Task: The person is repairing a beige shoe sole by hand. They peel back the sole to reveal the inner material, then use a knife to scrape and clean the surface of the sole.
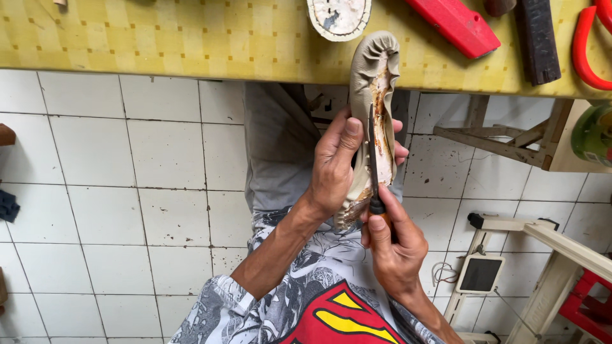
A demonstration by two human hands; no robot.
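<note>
My left hand (336, 167) grips a beige leather shoe upper (373, 70) stretched over a last, sole side up, with its toe resting against the yellow table's edge (191, 60). The bottom shows pleated leather and brown glue stains. My right hand (395, 245) holds a thin dark-bladed knife (373, 156) with an orange handle, its blade lying along the shoe's bottom near the middle.
On the yellow checked table lie a pale shoe sole (339, 16), a red tool (456, 24), a dark block (539, 41) and a red curved handle (583, 48). White floor tiles lie below. Wooden frames (548, 239) and a small dark panel (480, 274) stand at right.
</note>
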